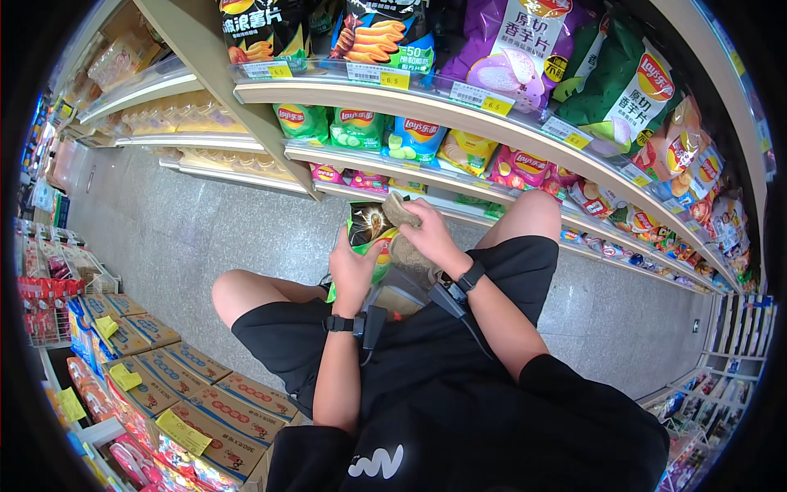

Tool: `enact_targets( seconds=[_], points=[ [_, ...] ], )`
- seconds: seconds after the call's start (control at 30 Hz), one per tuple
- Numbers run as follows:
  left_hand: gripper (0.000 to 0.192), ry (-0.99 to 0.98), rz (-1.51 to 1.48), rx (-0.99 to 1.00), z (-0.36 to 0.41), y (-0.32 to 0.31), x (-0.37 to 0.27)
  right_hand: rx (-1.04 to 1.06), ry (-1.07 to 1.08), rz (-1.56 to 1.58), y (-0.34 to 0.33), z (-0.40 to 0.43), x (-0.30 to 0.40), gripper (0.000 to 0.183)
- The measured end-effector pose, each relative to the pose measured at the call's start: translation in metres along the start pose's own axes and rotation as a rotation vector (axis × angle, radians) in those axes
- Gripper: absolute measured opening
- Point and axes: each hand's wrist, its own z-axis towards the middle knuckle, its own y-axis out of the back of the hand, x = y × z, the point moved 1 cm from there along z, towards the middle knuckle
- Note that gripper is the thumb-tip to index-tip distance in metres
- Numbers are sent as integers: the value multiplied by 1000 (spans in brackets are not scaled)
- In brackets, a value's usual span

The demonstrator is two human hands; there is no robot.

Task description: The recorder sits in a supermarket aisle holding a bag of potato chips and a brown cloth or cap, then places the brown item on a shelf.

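Note:
My left hand (355,261) grips a Lay's chip bag (367,222) with a black part facing up and a green edge. The bag is held tilted above the floor, between my bent knees. In my right hand (433,234) is a brown, towel-like cloth (402,211), its folded upper end against the right side of the bag. More of the cloth hangs below the hand. Both wrists wear black straps with small black devices. The lower part of the bag is partly hidden by my left hand.
Ahead stands a shelf unit (393,97) stocked with Lay's chip bags on several levels. A lower shelf edge (393,158) runs close beyond my hands. Stacked cardboard cartons (178,381) with yellow tags are at lower left. Wire racks (731,363) stand at right. Grey floor tiles (166,227) surround me.

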Motion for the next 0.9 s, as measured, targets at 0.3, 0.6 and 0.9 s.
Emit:
enact_targets(
  seconds=[0.3, 0.6, 0.9],
  points=[
    [44, 37, -116, -41, 1, 0, 3, -25, -96, 54, -1, 1, -6, 46],
    [43, 35, -167, -88, 3, 1, 3, -106, -93, 137, -5, 2, -12, 49],
    [43, 20, -194, -103, 5, 1, 5, -126, -106, 106, -8, 4, -27, 53]
  ],
)
